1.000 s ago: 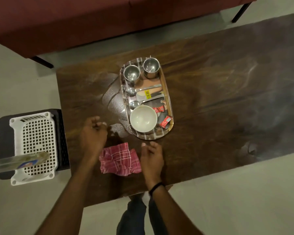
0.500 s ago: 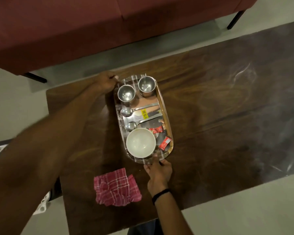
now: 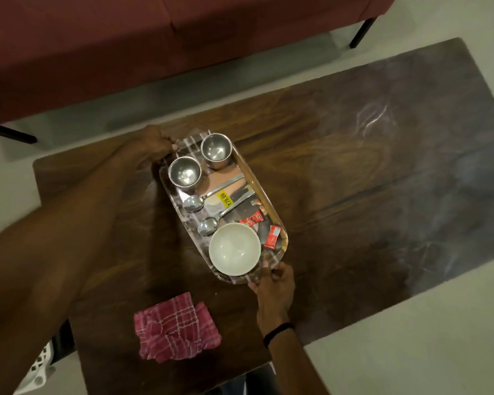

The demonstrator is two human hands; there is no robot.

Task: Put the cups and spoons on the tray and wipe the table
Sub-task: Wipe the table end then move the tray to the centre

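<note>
While both hands grip it, the tray (image 3: 250, 178) sits on the dark wooden table (image 3: 354, 195), long axis running far-left to near-right. Everything below is placed relative to the tray.

Far left of tray, at frame's bottom-left edge: corner of a white plastic basket (image 3: 39, 369), off the table.

Left hand (image 3: 151, 145): at the tray's far-left end, fingers curled over the rim, closed on the tray edge. Forearm blurred, fills the left of the frame.

Near-left of tray, well apart from it: crumpled red checked cloth (image 3: 176, 327) lying on the table, neither hand touching it.

On the tray, far end: two steel cups, upright. Left cup (image 3: 184, 172) just beside the left hand's fingers; right cup (image 3: 216, 149) next to it, nearer the far rim.

Tray middle: two spoons, bowls pointing left, handles angled up-right. Upper spoon (image 3: 194, 202), lower spoon (image 3: 208, 225). Yellow price sticker (image 3: 226, 198) between their handles.

Tray near end: white bowl (image 3: 234, 249), upright, looks empty. To its right, two red sachets (image 3: 273, 236) against the right rim.

Right hand (image 3: 274, 283): at the tray's near end, just below the bowl, fingers pinched on the rim, closed on the tray. Black band (image 3: 278, 332) on that wrist.

Beyond the tray's far end: dark red sofa (image 3: 154, 52) across pale floor.
</note>
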